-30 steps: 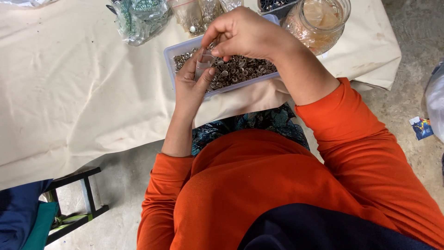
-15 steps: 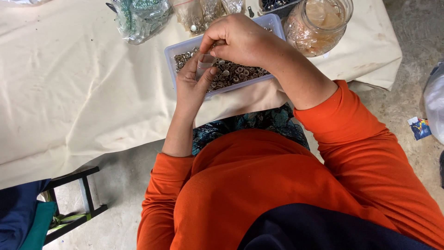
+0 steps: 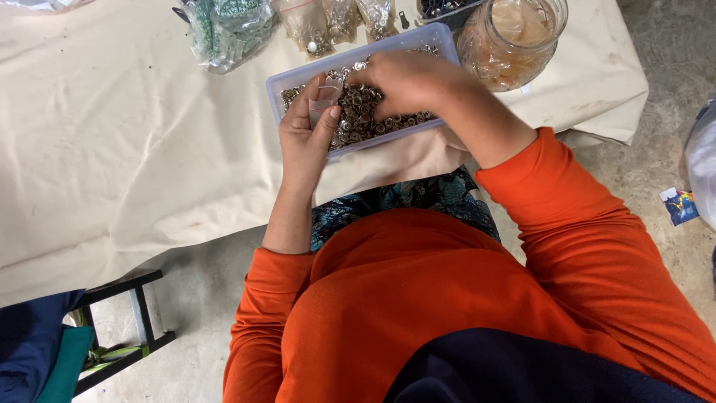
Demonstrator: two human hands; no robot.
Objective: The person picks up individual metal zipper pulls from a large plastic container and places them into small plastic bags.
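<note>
A clear plastic tray (image 3: pixel 297 77) full of small metal rings (image 3: pixel 363 113) sits on the cream cloth-covered table (image 3: pixel 112 149) in front of me. My left hand (image 3: pixel 301 140) hovers over the tray's left end and holds a small clear plastic pouch (image 3: pixel 325 98) upright between thumb and fingers. My right hand (image 3: pixel 412 79) is down in the tray beside it, its fingers curled and pinched into the pile of rings. Both my sleeves are orange.
A glass jar (image 3: pixel 514 37) stands behind the tray to the right. Several clear bags of small parts (image 3: pixel 224 30) and a dark container (image 3: pixel 441 7) lie along the far edge. A black stool frame (image 3: pixel 127 328) and blue-green cloth (image 3: pixel 33 351) are on the concrete floor at lower left.
My right hand has left the pouch, where it was pinched above my left hand, and dropped right into the rings. The left hand has stayed put with the pouch.
</note>
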